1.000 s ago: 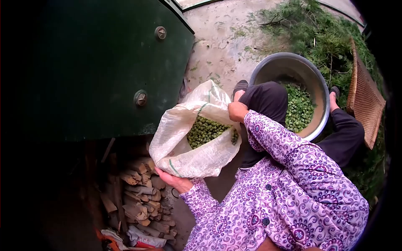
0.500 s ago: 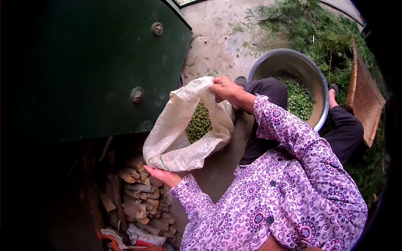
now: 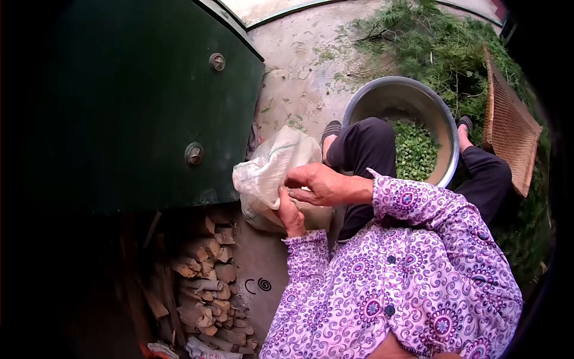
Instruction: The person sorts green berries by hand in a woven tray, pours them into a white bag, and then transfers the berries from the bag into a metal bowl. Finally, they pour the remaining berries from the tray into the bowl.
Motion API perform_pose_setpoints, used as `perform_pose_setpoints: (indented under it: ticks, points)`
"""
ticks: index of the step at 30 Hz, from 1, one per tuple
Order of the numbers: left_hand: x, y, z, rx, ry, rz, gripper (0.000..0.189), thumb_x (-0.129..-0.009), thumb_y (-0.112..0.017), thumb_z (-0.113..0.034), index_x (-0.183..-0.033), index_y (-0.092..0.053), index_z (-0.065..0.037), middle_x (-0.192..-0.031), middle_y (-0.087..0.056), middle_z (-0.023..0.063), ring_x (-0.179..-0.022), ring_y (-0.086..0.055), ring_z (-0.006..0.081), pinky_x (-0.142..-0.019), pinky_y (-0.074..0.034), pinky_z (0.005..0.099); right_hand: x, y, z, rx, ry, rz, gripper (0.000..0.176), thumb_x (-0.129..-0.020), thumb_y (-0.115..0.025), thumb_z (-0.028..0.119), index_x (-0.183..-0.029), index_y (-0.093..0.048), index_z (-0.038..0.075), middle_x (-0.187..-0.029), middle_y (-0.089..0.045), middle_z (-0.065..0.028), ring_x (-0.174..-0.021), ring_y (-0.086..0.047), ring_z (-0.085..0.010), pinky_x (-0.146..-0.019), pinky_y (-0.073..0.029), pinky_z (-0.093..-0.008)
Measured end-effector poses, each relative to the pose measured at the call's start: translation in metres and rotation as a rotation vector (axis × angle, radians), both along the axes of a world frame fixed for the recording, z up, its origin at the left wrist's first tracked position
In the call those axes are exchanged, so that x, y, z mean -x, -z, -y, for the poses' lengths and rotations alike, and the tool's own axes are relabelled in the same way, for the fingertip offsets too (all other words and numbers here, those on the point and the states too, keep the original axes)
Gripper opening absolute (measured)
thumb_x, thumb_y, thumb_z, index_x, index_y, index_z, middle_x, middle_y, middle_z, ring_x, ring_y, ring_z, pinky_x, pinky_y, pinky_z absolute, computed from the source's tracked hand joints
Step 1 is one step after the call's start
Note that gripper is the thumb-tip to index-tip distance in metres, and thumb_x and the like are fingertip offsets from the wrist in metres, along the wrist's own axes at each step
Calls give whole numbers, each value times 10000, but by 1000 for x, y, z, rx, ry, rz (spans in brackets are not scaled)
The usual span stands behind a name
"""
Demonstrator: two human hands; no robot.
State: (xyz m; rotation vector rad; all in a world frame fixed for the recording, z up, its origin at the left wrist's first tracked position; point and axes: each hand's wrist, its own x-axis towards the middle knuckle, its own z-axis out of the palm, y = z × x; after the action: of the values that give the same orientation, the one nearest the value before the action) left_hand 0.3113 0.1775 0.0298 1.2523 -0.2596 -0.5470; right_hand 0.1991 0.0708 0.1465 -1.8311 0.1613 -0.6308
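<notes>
A whitish woven plastic sack [image 3: 272,160] stands on the floor in front of me, its mouth now folded together so the green berries inside are hidden. My left hand [image 3: 291,214] is closed on the near edge of the sack, thumb pointing up. Just right of it and slightly farther away, my right hand [image 3: 326,184] pinches the same gathered edge, with its fingers bent. The two hands nearly touch. Beside my leg, a large metal basin [image 3: 445,110] holds small green berries [image 3: 415,149] and leafy bits.
A dark green metal door [image 3: 137,107] rises on the left. Below it lies stacked firewood [image 3: 206,287], with a black coil [image 3: 264,285] on the concrete near it. A woven basket tray [image 3: 511,128] leans at right against cut green branches [image 3: 445,54].
The sack's mouth, wide open before with berries showing, is now drawn together. My left hand moved right and away from me; my right hand came down toward it.
</notes>
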Motion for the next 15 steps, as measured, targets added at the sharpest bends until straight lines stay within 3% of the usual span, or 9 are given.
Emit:
perform_pose_setpoints:
  ticks: [2, 4, 5, 6, 7, 8, 12, 14, 15]
  points:
    - [-21, 24, -14, 155, -30, -380, 423, -912, -431, -222, -1271, -379, -5, -1237, -463, 122, -1099, -475, 257, -905, -425, 405, 44, 7, 20, 4, 51, -107, 217, -807, -590, 118, -969, -541, -19, -810, -587, -114, -737, -576, -175, -664, -468, -292]
    - [-18, -11, -26, 34, -186, -415, 471, -905, -430, -306, -1266, -378, -9, -1228, -466, 156, -1099, -479, 322, -938, -401, 464, 98, 17, 39, -108, 97, -237, 206, -830, -565, 101, -994, -538, -21, -817, -604, -61, -750, -573, -122, -667, -479, -270]
    - [-26, -18, -36, 75, -182, -385, 479, -902, -432, -317, -1265, -383, -9, -1222, -472, 155, -1090, -486, 324, -929, -408, 460, 121, 24, 41, -416, 109, -94, 176, -852, -544, 116, -970, -558, -14, -799, -607, -35, -746, -589, -113, -675, -486, -245]
    - [-37, -26, -48, 116, -177, -356, 487, -898, -434, -327, -1265, -387, -9, -1216, -478, 155, -1081, -492, 325, -920, -415, 457, 147, 16, 46, -614, 109, -198, 184, -862, -536, 136, -967, -567, -11, -799, -607, -36, -737, -603, -111, -668, -496, -236]
    - [-49, -37, -57, 92, -201, -262, 507, -888, -455, -343, -1262, -388, -8, -1214, -480, 158, -1069, -496, 325, -911, -417, 450, 171, 10, 53, -531, 180, -340, 201, -865, -534, 153, -969, -568, -15, -798, -609, -44, -711, -609, -104, -643, -497, -236]
    - [-65, -45, -60, 67, -223, -168, 527, -878, -476, -359, -1259, -390, -6, -1212, -481, 161, -1057, -501, 325, -901, -418, 444, 190, 22, 65, -423, 239, -304, 219, -861, -542, 171, -962, -569, -21, -804, -610, -44, -698, -610, -107, -627, -500, -241]
    - [-54, -178, -87, 185, -261, -146, 530, -851, -505, -403, -1204, -433, -14, -1157, -510, 157, -1022, -514, 302, -872, -428, 410, 263, 28, 103, -422, 551, -268, 254, -854, -531, 200, -986, -554, -16, -815, -610, -58, -706, -608, -116, -627, -492, -233]
    - [-53, -208, -116, 225, -302, 216, 542, -846, -498, -429, -1196, -446, -19, -1186, -493, 155, -1048, -506, 282, -903, -406, 380, 290, 29, 114, -481, 678, -153, 277, -857, -527, 216, -1009, -542, -15, -826, -611, -59, -706, -606, -107, -620, -485, -222]
    - [-41, -232, -121, 199, -337, 202, 544, -850, -485, -435, -1193, -450, -15, -1192, -489, 153, -1053, -504, 282, -904, -406, 377, 302, 29, 117, -471, 721, -123, 276, -858, -527, 213, -1014, -541, -15, -838, -612, -62, -701, -603, -94, -613, -483, -213]
